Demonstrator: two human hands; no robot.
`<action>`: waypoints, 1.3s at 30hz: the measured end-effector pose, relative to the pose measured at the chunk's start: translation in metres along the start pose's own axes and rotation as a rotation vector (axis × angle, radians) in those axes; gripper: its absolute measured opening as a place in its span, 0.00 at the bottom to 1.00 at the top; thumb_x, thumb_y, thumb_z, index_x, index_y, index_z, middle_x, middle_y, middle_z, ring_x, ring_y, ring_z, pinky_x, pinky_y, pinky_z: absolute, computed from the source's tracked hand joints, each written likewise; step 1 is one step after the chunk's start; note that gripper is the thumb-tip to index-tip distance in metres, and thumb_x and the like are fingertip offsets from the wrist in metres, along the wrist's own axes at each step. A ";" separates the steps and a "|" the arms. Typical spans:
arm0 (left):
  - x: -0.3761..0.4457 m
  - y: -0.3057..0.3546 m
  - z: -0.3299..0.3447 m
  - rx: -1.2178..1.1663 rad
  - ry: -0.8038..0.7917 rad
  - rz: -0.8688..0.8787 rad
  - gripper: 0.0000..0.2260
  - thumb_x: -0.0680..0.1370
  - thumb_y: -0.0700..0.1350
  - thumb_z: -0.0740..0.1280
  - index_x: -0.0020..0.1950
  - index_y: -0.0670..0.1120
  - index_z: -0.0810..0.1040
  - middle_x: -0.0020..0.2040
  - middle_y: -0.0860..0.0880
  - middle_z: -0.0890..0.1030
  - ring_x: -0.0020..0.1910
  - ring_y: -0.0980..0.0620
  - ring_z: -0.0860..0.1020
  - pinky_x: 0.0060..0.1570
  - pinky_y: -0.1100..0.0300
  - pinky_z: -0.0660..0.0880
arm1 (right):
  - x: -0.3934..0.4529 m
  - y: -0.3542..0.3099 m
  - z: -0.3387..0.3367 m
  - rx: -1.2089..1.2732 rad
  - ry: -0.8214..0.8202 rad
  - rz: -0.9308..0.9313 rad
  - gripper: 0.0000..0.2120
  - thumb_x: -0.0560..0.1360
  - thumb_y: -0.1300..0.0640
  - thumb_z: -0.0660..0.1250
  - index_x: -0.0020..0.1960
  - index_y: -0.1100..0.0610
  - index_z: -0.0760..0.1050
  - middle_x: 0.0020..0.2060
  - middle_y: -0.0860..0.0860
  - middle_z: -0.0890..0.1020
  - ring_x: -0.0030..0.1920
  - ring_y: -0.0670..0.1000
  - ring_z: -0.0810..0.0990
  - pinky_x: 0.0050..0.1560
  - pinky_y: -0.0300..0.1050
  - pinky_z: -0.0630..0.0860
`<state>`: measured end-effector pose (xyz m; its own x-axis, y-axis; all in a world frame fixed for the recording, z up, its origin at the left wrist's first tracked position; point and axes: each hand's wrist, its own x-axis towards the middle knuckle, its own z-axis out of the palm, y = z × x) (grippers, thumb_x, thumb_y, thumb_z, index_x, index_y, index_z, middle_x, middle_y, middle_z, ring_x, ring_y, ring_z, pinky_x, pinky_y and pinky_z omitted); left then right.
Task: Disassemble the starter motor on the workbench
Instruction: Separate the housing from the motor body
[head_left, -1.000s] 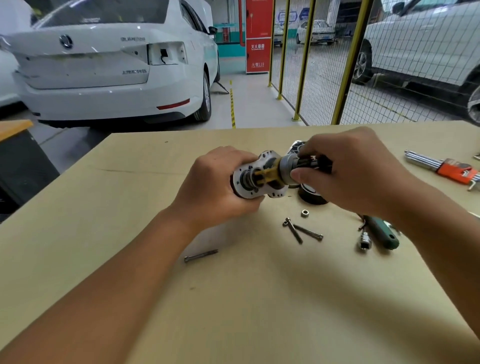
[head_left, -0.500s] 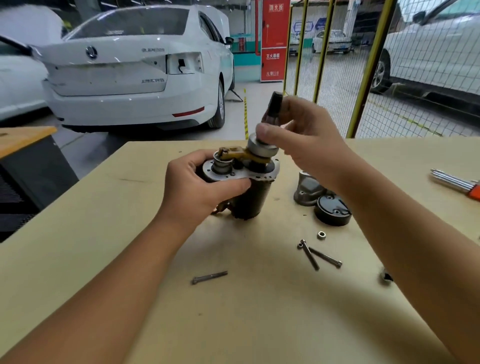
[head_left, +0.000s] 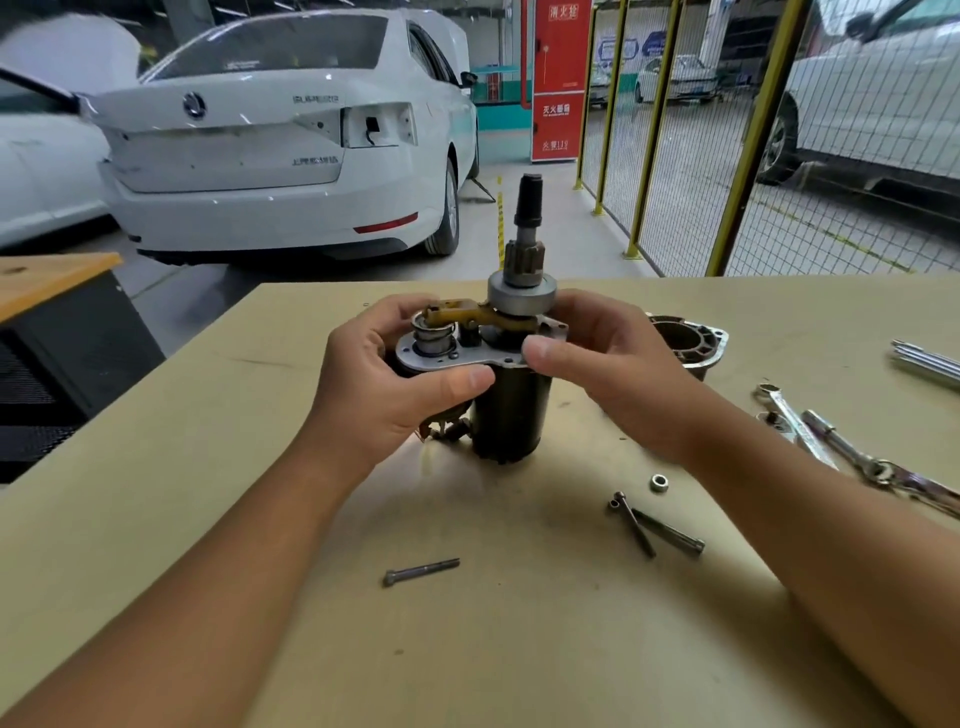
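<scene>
On the workbench (head_left: 208, 519), bolts (head_left: 655, 529) and wrenches (head_left: 810, 436) are lying near while the left hand (head_left: 384, 384) and right hand (head_left: 608, 369) are gripping the upright starter motor (head_left: 506, 410) by its plate.

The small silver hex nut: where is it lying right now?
In the head view the small silver hex nut lies on the workbench, right of centre, just beyond the two crossed dark bolts and below the right hand.
</scene>
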<state>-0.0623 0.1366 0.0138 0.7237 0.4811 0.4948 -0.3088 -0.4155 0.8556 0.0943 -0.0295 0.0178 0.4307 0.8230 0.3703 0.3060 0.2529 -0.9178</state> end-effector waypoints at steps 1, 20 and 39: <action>-0.001 0.000 0.000 0.009 0.029 0.002 0.25 0.64 0.44 0.83 0.58 0.49 0.80 0.51 0.52 0.88 0.50 0.50 0.87 0.47 0.57 0.84 | 0.000 0.001 0.000 0.011 0.008 0.013 0.19 0.75 0.55 0.73 0.65 0.55 0.79 0.61 0.54 0.84 0.64 0.56 0.81 0.71 0.63 0.72; 0.002 0.012 0.013 0.094 0.075 0.019 0.09 0.74 0.45 0.73 0.53 0.51 0.86 0.44 0.54 0.86 0.46 0.56 0.84 0.45 0.63 0.82 | -0.003 -0.003 0.005 0.112 0.077 0.140 0.14 0.73 0.58 0.71 0.59 0.53 0.78 0.59 0.60 0.83 0.62 0.60 0.82 0.70 0.63 0.72; -0.002 0.010 0.005 0.070 -0.064 -0.038 0.16 0.73 0.43 0.74 0.60 0.45 0.80 0.48 0.45 0.84 0.49 0.50 0.83 0.52 0.41 0.82 | -0.001 -0.015 -0.001 -0.043 0.024 0.175 0.16 0.72 0.54 0.72 0.59 0.51 0.79 0.55 0.58 0.85 0.58 0.61 0.83 0.67 0.67 0.73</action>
<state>-0.0636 0.1275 0.0210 0.7729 0.4477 0.4496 -0.2383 -0.4519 0.8596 0.0902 -0.0350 0.0313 0.5008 0.8400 0.2088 0.2600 0.0841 -0.9619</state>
